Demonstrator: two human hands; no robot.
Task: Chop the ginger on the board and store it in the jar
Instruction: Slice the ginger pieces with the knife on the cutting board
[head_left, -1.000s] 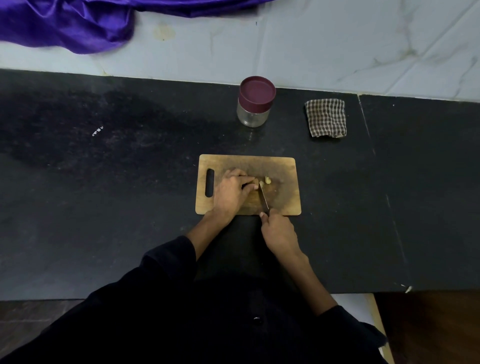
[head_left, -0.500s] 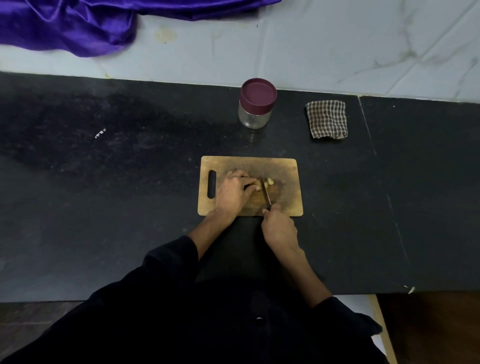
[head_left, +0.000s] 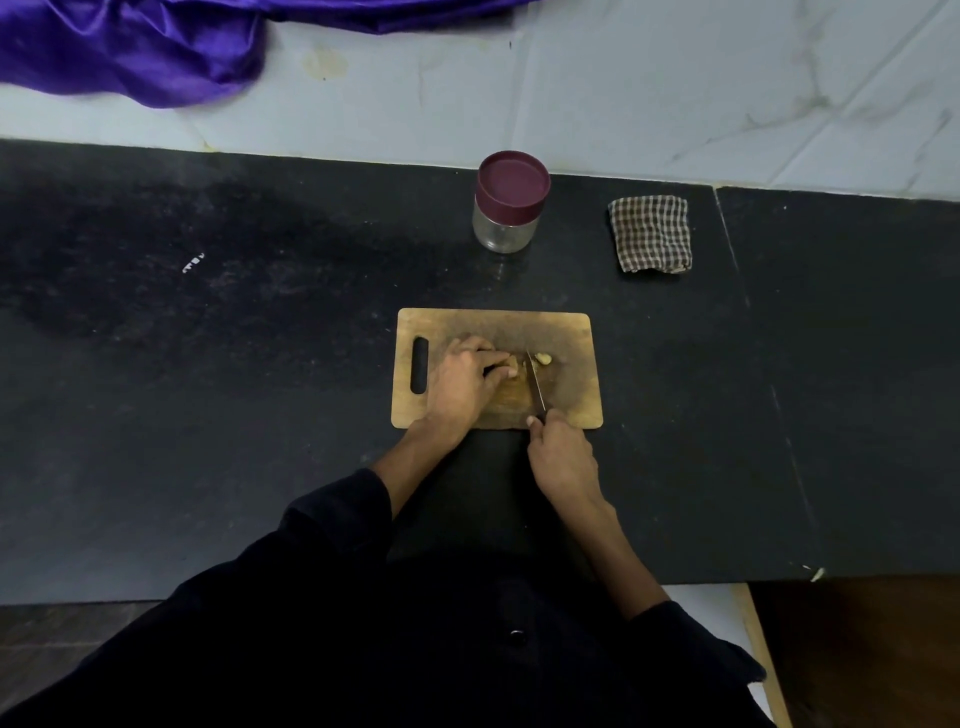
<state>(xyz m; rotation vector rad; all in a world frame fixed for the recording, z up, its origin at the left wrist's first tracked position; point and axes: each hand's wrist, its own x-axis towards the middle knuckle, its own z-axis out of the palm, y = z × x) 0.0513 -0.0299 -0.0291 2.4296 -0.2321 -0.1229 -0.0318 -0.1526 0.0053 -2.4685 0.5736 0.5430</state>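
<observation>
The ginger (head_left: 511, 370) lies near the middle of the board (head_left: 566, 332), its bulk tucked under the fingertips of the left hand (head_left: 465, 382), which curls over it and pins it down; only a small end shows past the fingers. Just right of those fingertips the knife (head_left: 536, 385) stands with its blade on the board, tip pointing away from the person, and beyond the blade, on its far right side, sits a small pale cut piece (head_left: 543, 358), apart from the main lump. The right hand (head_left: 563, 457) is clenched around the knife handle at the near edge of the board. Compared with a second ago, the blade has edged a little toward the left hand and the cut piece now lies clear on the other side of it, so a slice looks finished and the knife seems lined up for the next one. That suggests chopping is at an early stage: most of the ginger is still whole under the holding hand. The jar (head_left: 506, 208) stands well beyond both hands at the back of the counter (head_left: 208, 415), its maroon lid still on, so storing has not begun. A folded checked cloth (head_left: 650, 234) lies to the right of the jar.
</observation>
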